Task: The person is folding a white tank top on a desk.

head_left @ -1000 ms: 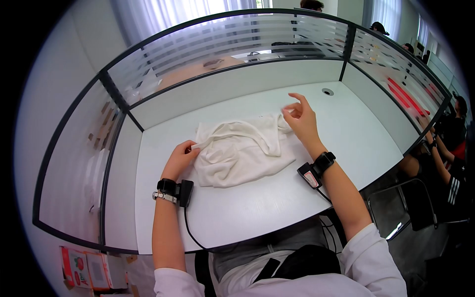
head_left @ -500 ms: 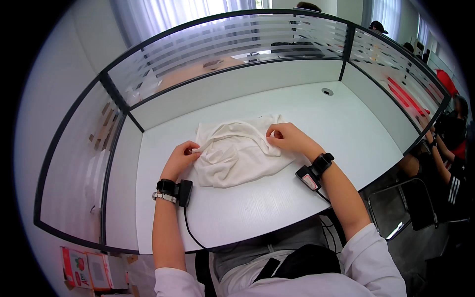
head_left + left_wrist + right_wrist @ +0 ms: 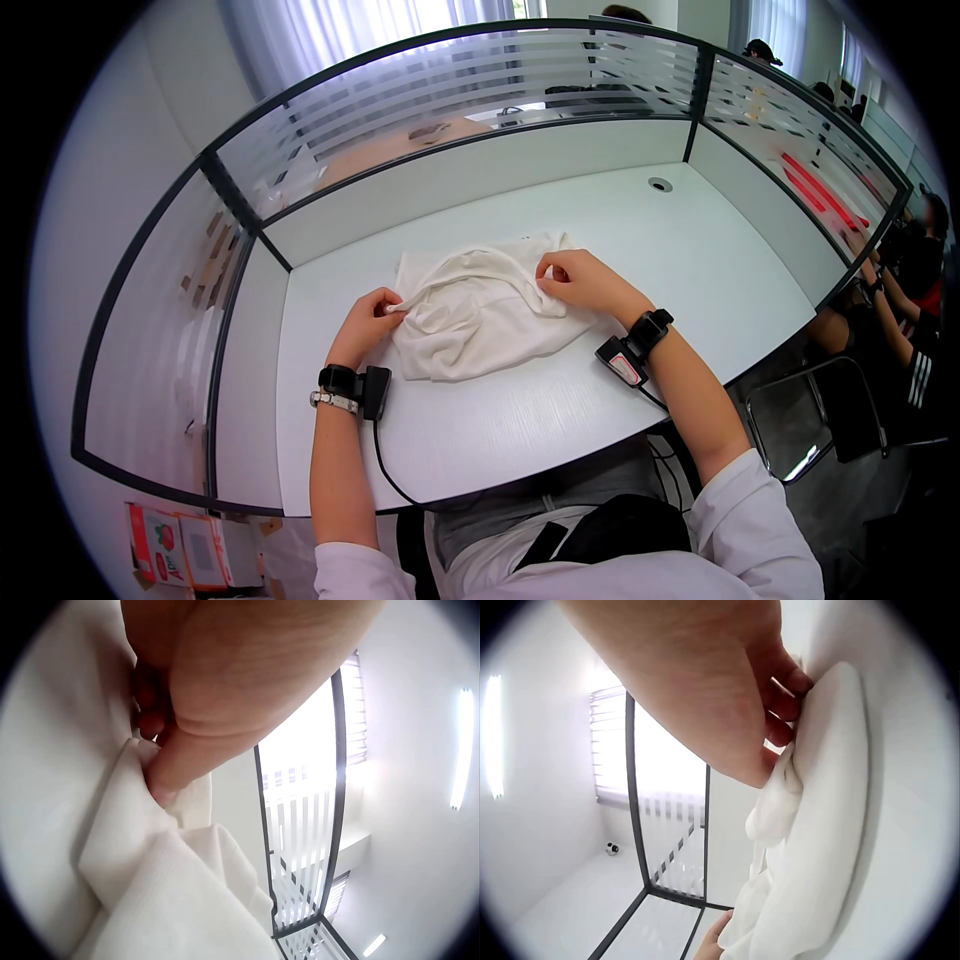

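Observation:
A crumpled white garment [image 3: 470,330] lies on the white desk, its upper layer bunched into folds with a curved band across the top. At its left edge, my left hand [image 3: 366,322] pinches the fabric between thumb and fingers. The left wrist view has the thumb of that hand [image 3: 240,682] pressed on a fold of the garment [image 3: 180,900]. Over at the right edge, my right hand [image 3: 597,284] pinches the end of the band. In the right wrist view its curled fingertips [image 3: 780,733] meet the cloth, partly hidden behind the palm.
The desk [image 3: 460,440] is ringed by a low partition [image 3: 460,160] with striped glass on top. A cable hole [image 3: 660,185] sits at the far right. A folding chair [image 3: 815,410] and other people are on the right; cartons [image 3: 190,550] stand at lower left.
A second ago my right hand was raised above the garment's upper right corner; it has come down and left and now grips the band. The left hand has stayed in place.

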The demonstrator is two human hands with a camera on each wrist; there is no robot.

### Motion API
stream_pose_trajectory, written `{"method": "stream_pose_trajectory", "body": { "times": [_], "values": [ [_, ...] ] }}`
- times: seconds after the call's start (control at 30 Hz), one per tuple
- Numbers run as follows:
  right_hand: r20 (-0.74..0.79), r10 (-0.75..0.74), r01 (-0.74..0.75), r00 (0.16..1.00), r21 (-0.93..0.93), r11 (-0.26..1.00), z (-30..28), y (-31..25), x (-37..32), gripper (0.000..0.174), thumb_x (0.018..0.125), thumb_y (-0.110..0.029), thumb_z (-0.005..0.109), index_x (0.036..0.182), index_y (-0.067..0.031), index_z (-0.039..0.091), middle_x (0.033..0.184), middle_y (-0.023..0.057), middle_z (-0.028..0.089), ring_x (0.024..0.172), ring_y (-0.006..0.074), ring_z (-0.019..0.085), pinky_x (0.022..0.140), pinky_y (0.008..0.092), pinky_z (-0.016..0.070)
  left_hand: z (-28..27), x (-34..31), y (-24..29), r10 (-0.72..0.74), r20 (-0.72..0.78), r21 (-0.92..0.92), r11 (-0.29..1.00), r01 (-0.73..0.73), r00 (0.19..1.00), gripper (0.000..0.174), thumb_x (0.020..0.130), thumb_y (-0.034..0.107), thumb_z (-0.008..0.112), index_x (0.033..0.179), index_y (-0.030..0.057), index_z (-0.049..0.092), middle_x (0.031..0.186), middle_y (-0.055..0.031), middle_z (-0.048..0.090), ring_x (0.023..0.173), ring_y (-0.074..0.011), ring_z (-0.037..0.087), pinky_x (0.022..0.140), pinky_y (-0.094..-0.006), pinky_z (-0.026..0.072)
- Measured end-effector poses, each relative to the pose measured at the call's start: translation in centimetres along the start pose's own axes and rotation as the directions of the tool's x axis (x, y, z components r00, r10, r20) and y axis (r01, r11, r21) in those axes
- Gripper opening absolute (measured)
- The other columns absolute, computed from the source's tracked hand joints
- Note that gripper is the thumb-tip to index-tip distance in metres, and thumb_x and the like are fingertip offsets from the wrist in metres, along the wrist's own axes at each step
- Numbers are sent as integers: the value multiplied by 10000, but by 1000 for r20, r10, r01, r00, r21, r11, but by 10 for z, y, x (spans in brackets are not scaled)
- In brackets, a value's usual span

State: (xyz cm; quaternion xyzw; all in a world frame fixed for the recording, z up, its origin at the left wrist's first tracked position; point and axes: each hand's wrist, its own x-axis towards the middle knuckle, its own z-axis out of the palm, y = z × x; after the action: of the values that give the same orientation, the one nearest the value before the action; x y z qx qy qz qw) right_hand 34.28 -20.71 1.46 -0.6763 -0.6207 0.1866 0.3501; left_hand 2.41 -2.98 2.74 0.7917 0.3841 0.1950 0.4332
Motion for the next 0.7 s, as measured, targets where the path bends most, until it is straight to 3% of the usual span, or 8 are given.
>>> {"method": "stream_pose_trajectory", "body": {
  "times": [0.23,0.37,0.43,0.63,0.7],
  "values": [
    [-14,-16,16,1000,20,1000,2,1,0,200,850,-210,627,938,-36,670,680,84,597,627,190,546,595,337,435,0,3,-8,48,-1,3,999,-48,999,113,850,79,683,943,37,635,764,56,479,718,-65,418,665,-214,374],
    [-23,-16,17,1000,43,999,3,0,-1,182,871,-194,633,941,-29,666,634,33,527,595,148,472,568,316,391,1,5,-9,18,7,-48,999,-17,1000,127,848,77,691,954,30,641,766,55,493,718,-59,430,661,-204,376],
    [-2,6,-6,1000,22,1000,1,-1,-1,202,850,-213,626,941,-37,672,691,78,599,640,187,550,603,332,437,2,2,-5,13,-1,-53,999,-13,1000,142,871,136,688,953,29,643,773,49,509,727,-64,442,674,-210,380],
    [-25,-5,6,1000,15,1000,3,1,0,201,850,-210,627,941,-37,673,704,86,615,645,197,562,608,335,444,2,-2,2,16,-17,-27,1000,-17,1000,218,901,237,667,964,29,663,793,35,547,752,-77,463,713,-224,388],
    [-24,-6,6,1000,1,1000,3,2,0,201,852,-210,627,942,-36,672,705,89,616,649,201,568,614,338,450,1,-1,1,12,-3,-55,998,-13,1000,218,886,206,693,1011,29,677,813,26,565,774,-83,485,727,-224,400]
  ]
}}
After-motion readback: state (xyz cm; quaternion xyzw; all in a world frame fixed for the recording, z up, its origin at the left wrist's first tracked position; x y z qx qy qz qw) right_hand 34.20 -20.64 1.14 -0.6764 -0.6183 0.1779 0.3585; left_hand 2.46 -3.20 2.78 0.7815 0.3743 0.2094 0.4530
